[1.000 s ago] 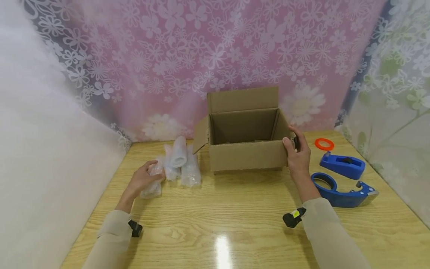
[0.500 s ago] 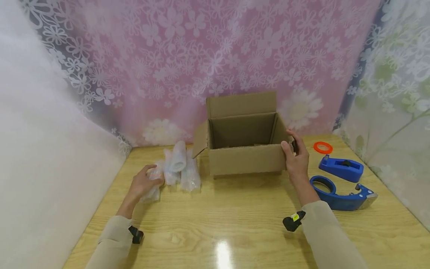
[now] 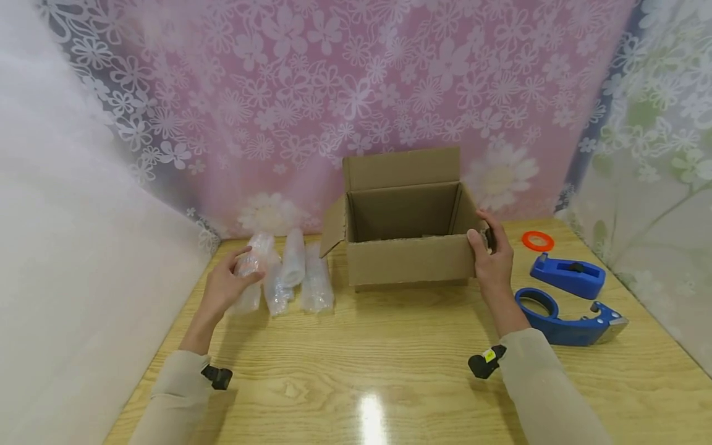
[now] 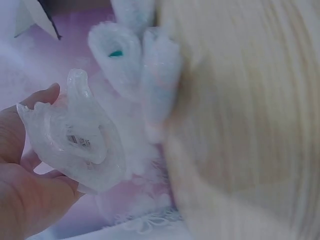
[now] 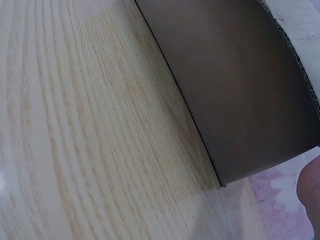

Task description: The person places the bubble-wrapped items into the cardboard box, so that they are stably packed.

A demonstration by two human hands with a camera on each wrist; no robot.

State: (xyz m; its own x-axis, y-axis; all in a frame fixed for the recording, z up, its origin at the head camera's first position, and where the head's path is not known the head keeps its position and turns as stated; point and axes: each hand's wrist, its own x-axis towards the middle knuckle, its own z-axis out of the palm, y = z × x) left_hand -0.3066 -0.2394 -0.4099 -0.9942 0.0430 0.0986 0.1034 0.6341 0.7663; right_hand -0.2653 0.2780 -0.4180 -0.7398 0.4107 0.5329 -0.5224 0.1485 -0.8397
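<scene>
Now gripping a bubble-wrapped bundle (image 3: 248,272) in the left hand (image 3: 222,289), fingers curled round it, lifted just off the wooden table (image 3: 389,371) beside three more bundles (image 3: 300,272). Clasping the cardboard box (image 3: 408,247) at its near right corner with the right hand (image 3: 492,262). Flowered curtain (image 3: 356,93) behind.

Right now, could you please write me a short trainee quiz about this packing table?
1. True or false: the cardboard box has its flaps open.
2. Which hand grips a bubble-wrapped bundle? A left hand, B right hand, C neither.
3. What colour is the small ring beyond the tape dispensers?

Key: 1 true. 2 A; the right hand holds the box's corner. 3 orange.
</scene>
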